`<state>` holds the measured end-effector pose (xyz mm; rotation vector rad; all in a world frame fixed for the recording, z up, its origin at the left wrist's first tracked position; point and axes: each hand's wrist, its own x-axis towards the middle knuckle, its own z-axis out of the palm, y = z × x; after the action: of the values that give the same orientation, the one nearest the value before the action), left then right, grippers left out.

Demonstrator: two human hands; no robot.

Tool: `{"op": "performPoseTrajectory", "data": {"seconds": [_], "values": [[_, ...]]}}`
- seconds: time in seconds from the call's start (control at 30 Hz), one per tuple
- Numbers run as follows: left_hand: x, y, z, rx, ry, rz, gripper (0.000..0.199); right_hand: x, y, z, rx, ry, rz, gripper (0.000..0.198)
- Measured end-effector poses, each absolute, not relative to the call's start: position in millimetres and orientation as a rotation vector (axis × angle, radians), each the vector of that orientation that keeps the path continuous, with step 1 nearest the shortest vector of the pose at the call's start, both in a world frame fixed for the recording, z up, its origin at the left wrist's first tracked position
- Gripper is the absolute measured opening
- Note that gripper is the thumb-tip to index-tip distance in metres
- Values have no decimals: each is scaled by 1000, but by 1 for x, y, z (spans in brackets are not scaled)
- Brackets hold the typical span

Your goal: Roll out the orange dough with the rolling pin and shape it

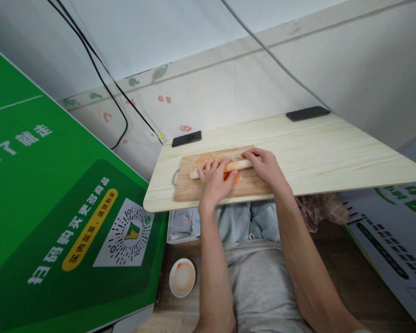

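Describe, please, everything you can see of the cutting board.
The cutting board is light brown, wooden-looking and roughly rectangular, with a thin, curved, metal-looking handle at its left end. It lies flat on the pale table, near the person's edge, strewn with pale bits. Above it, the left hand and right hand are on a pale stick; something orange lies underneath.

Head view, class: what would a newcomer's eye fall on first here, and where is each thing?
Probably the big green panel filling the left side, with its round black-and-white code near its lower right. Next, at the centre, the left hand and right hand on a pale rod above a wooden board. Lower left of centre, a stained white bowl sits below the table.
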<state>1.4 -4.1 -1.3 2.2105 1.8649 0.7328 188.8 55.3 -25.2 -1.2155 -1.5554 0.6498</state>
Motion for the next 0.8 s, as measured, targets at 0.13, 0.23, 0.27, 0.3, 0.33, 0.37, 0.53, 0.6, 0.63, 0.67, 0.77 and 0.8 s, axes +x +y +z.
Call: {"op": "performPoseTrajectory", "data": {"seconds": [0.13, 0.23, 0.27, 0.3, 0.33, 0.37, 0.53, 0.6, 0.63, 0.67, 0.77, 0.8], "values": [[1, -4, -2, 2214, 1875, 727, 37, 189, 54, -25, -1221, -1559, 640, 29], [1, -3, -3, 2216, 1883, 707, 37, 189, 54, -24, -1215, -1556, 645, 29], [1, -3, -3, 2216, 1885, 704, 37, 188, 53, -24, -1214, -1556, 645, 29], [1, -3, -3, 2217, 1887, 705, 37, 188, 53, -24, -1214, -1558, 643, 29], [1, -2, -3, 2218, 1886, 707, 37, 188, 53, -24, -1214, -1559, 643, 29], [1, -2, -3, 2219, 1884, 711, 37, 188, 53, -24, -1213, -1561, 642, 29], [1, -2, -3, 2217, 1883, 718, 38, 189, 54, -25, -1221, -1562, 643, 27], [1, -2, -3, 2212, 1885, 713, 38, 189, 55, -25, -1225, -1564, 643, 27], [1, -2, -3, 2210, 1886, 709, 38, 189, 55, -25, -1225, -1566, 642, 27], [1, -2, -2, 2209, 1886, 706, 38, 189, 55, -25, -1226, -1566, 641, 27], [1, -2, -2, 2208, 1888, 696, 39, 190, 56, -26, -1229, -1568, 641, 28], [2, -2, -1, 2208, 1888, 693, 39, 190, 56, -26, -1228, -1569, 641, 28]]}}
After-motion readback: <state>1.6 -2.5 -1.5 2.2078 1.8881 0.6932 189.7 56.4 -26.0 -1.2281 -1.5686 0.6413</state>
